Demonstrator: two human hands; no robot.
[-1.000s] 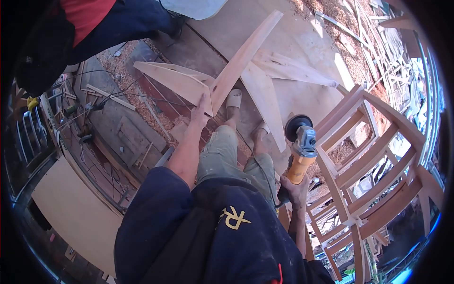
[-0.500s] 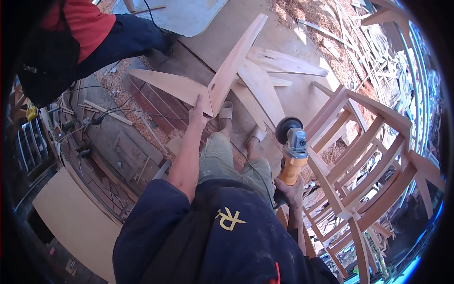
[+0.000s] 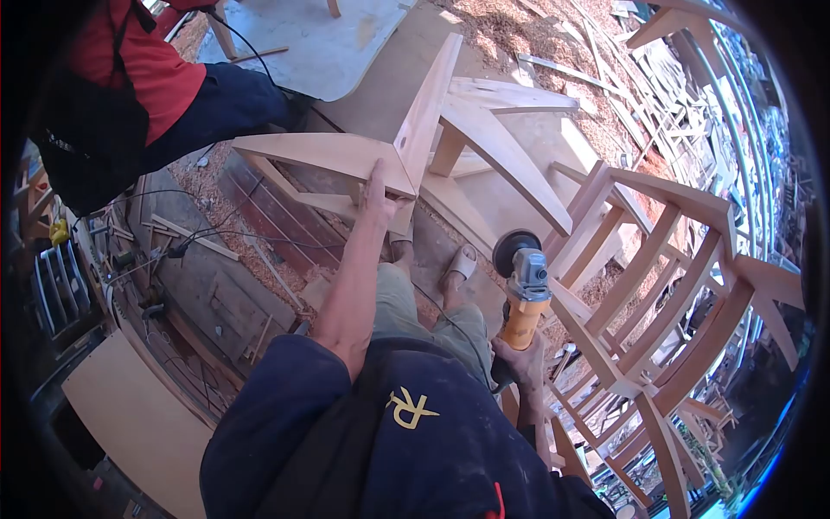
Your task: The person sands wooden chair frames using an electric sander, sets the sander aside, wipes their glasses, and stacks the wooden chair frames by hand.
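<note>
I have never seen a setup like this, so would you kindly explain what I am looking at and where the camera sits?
There is no robot here, just a person's two bare hands. One camera, worn on the head, looks forward and down, so the wearer's own body fills the lower middle. The left hand holds a corner of a pale, angular wooden frame with tapering pieces. The right hand grips a yellow-and-grey power tool with a round black disc. A curved, slatted brown wooden frame is at the right. Tan wood shavings litter the ground. At upper left is another person in a red top.
</note>
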